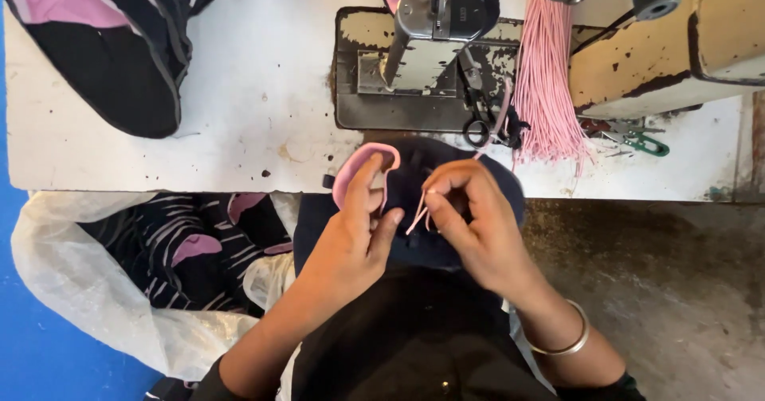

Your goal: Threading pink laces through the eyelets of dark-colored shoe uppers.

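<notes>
Two bare hands meet over a small dark navy garment piece (414, 202) held at the near edge of the white worktable (255, 106), just in front of the sewing machine (446, 43). The piece is dark cloth with a rounded pink lining (351, 170) turned outward at its upper left, forming a curved lip. The left hand (351, 234) closes on that pink-lined edge, thumb up along the lining and fingers curled behind it. The right hand (478, 226) is pinched shut on a thin pink cord (416, 216) that runs down from its fingertips across the dark cloth; a metal bangle (567, 339) sits on that wrist.

Behind the hands, small black scissors (478, 130) lie on the machine's worn bed, beside a hanging bundle of pink cords (546, 82). Green-handled snips (641, 142) rest on the table further right. At the far left of the table lies a heap of black and pink pieces (111, 43). Below the table edge on the left, a clear plastic bag (96, 289) holds more black cloth with pink and white stripes.
</notes>
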